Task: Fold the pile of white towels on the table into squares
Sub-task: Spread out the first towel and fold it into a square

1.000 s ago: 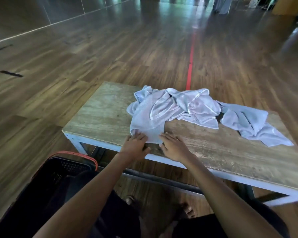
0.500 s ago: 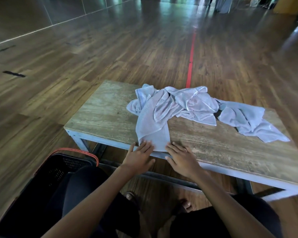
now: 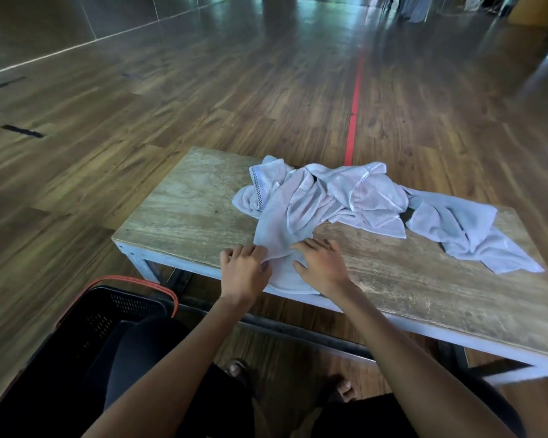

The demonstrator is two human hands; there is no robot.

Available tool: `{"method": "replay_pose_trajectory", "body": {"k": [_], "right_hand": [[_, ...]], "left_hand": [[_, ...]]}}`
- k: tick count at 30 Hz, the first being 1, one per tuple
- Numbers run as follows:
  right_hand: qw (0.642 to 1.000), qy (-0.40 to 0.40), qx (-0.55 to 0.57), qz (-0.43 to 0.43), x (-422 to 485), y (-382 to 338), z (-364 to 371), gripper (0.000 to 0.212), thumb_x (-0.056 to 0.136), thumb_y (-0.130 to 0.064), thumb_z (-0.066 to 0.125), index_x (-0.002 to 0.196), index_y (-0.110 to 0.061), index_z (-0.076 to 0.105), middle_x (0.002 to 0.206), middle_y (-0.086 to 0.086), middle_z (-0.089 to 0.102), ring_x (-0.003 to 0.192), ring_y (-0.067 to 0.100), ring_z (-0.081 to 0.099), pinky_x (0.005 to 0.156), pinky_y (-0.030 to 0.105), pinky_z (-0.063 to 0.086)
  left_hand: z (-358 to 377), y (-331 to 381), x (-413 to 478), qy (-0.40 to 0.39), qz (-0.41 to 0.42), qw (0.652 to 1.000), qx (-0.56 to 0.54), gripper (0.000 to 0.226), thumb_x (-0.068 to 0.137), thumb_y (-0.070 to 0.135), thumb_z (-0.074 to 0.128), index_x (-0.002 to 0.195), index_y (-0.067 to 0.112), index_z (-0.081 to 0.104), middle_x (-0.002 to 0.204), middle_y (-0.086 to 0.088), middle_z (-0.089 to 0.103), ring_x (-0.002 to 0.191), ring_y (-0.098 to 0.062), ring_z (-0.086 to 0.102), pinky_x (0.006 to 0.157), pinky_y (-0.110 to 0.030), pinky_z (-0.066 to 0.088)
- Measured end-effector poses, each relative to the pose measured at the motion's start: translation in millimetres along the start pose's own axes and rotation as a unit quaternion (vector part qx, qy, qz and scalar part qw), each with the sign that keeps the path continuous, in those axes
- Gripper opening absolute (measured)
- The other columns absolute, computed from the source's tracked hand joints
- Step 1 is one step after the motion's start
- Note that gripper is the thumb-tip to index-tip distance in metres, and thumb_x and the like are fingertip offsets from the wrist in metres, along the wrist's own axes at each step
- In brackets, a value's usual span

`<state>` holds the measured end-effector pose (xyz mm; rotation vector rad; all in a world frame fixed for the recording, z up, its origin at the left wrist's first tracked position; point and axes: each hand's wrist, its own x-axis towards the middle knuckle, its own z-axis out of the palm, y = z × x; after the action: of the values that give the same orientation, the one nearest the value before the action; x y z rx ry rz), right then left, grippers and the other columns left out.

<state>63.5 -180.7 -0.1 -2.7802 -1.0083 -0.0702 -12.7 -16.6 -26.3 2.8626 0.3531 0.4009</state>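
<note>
A crumpled pile of white towels (image 3: 361, 197) lies on the low wooden table (image 3: 184, 213). One towel (image 3: 276, 229) stretches out of the pile toward me, and its near end hangs over the table's front edge. My left hand (image 3: 244, 270) sits at that towel's left edge, with curled fingers and the thumb pinching the cloth. My right hand (image 3: 321, 263) lies flat on the same towel, fingers spread. Another white towel (image 3: 462, 229) lies loose on the right of the table.
A black basket with an orange-red handle (image 3: 114, 311) stands on the floor at my lower left, beside my knee. My feet show under the table. Wooden floor with a red line (image 3: 355, 99) stretches beyond the table.
Both hands have dragged the towel's near end toward me, from on the tabletop to over the front edge. The left hand went from flat to curled at the towel's left edge.
</note>
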Motion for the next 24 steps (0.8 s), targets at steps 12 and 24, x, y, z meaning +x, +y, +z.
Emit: {"method": "replay_pose_trajectory", "body": {"k": [12,24], "right_hand": [[0.99,0.119,0.068,-0.033,44,-27,-12,0.009,0.081,-0.032,0.061,0.08,-0.028,0.068,0.078,-0.01,0.069,0.085,0.017,0.062,0.08,0.032,0.028],[0.979,0.161,0.127,-0.013,79,-23,-217,0.007,0.088,-0.032,0.061,0.089,-0.03,0.068,0.074,-0.014,0.063,0.085,0.01,0.063,0.091,0.024,0.025]], "left_hand": [[-40,-15,31,0.133,0.093,0.986,-0.025,0.025,0.085,0.04,0.045,0.076,0.028,0.066,0.069,0.008,0.066,0.07,-0.015,0.062,0.071,-0.032,0.032],[-223,41,121,0.182,0.158,0.968,-0.065,0.023,0.084,0.041,0.048,0.087,0.03,0.067,0.08,0.007,0.071,0.085,-0.015,0.065,0.077,-0.027,0.02]]}}
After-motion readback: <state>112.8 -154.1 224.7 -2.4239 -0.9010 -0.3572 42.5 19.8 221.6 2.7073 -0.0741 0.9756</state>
